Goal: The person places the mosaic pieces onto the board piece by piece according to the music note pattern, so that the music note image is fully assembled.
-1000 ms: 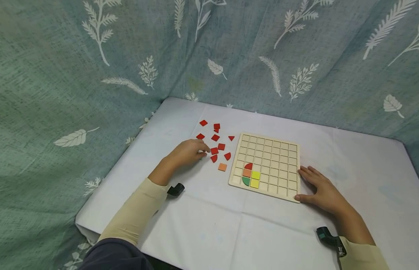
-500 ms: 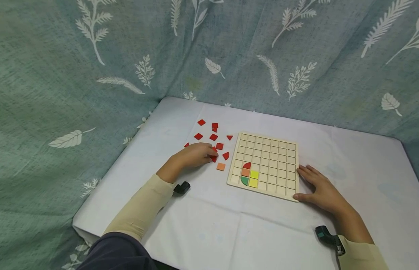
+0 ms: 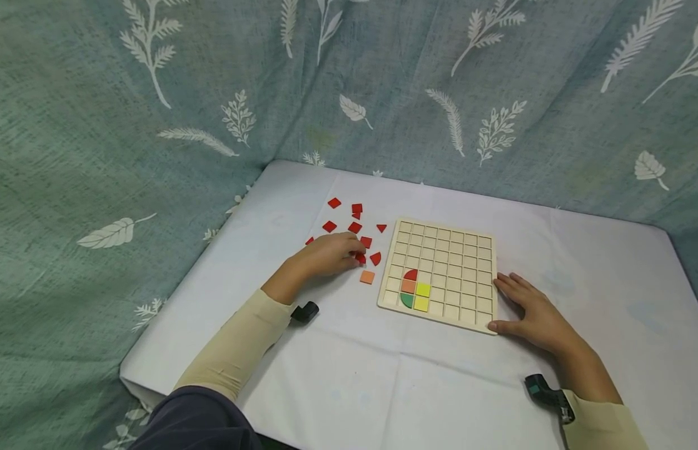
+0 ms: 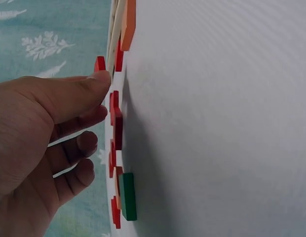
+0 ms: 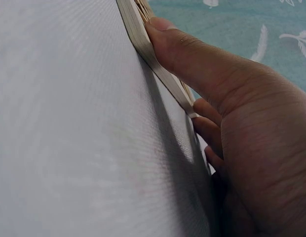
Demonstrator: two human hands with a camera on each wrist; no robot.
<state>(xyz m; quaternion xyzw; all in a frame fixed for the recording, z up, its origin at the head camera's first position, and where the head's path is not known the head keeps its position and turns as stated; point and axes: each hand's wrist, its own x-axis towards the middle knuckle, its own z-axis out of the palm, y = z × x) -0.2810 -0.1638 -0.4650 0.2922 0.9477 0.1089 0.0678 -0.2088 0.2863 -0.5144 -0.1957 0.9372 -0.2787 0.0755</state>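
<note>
My left hand is over the left group of small pieces and pinches a red piece between thumb and fingertips. In the head view this red piece shows partly between the digits, its rounded side hinting at a quarter circle. My right hand rests at the right edge of the wooden grid board, thumb on the front right corner and fingers straight along the side. Seated in the board's lower left cells are a red quarter circle, an orange square, a green quarter circle and two yellow squares.
Around the left hand lie several loose red pieces, among them a square, a triangle and a quarter circle. An orange square lies near the board. A green piece shows beneath the left hand. Leaf-patterned cloth hangs behind.
My left hand has moved right, from beside the red pieces onto them, and has taken a red piece between thumb and fingers. The right hand keeps its place at the board.
</note>
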